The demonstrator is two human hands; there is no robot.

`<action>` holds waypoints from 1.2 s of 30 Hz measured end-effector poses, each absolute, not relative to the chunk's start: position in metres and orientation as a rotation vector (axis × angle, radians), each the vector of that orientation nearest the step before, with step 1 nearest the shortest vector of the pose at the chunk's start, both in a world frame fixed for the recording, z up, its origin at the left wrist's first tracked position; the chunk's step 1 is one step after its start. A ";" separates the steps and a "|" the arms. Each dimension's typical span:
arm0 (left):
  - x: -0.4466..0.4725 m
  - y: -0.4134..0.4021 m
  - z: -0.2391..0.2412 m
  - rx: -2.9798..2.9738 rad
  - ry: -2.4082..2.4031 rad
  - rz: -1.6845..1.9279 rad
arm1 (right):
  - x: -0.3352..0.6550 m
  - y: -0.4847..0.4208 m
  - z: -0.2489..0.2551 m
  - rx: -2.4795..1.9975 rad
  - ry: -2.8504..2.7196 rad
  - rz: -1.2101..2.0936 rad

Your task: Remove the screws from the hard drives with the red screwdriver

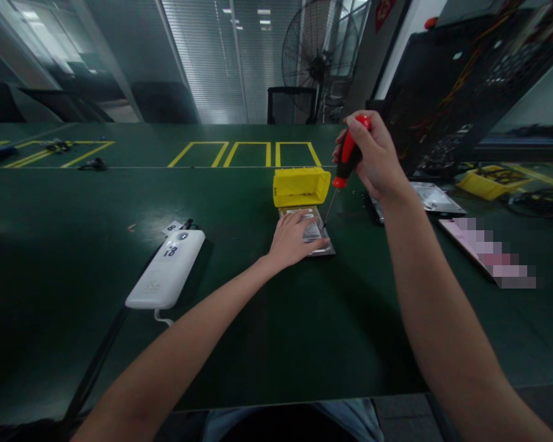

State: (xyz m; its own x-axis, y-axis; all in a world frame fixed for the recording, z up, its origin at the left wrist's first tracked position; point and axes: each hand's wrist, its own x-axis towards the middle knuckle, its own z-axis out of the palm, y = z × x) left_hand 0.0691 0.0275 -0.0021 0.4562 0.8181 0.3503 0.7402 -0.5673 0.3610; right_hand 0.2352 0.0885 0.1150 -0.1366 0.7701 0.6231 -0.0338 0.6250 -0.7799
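A hard drive (325, 247) lies flat on the green table, label side up, partly covered by my left hand (295, 236). That hand rests on the drive with its fingers stretched out and thumb apart. My right hand (373, 150) is wrapped round the handle of a red and black screwdriver (347, 156). The screwdriver's shaft slants down, and its tip meets the drive near its right edge. Whether the tip sits in a screw is too small to tell. Right behind the drive stands a yellow plastic bin (301, 187), its open side facing me.
To the left lies a white power bank (168, 270) with a cable. More drives (437, 197) lie right, beyond my forearm, near a pink-and-white flat item (488, 252), partly blurred. A yellow tray (493, 182) with dark parts stands at far right; a fan (320, 64) is behind the table.
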 end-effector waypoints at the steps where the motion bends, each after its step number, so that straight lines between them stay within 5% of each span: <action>1: 0.069 0.027 -0.002 2.544 1.374 0.745 | 0.235 0.087 0.116 -0.627 -1.580 0.769; 15: 0.070 0.027 -0.001 2.537 1.390 0.739 | 0.229 0.076 0.123 -0.525 -1.568 0.949; 36: 0.069 0.025 0.002 2.520 1.387 0.686 | 0.228 0.074 0.126 -0.601 -1.539 0.758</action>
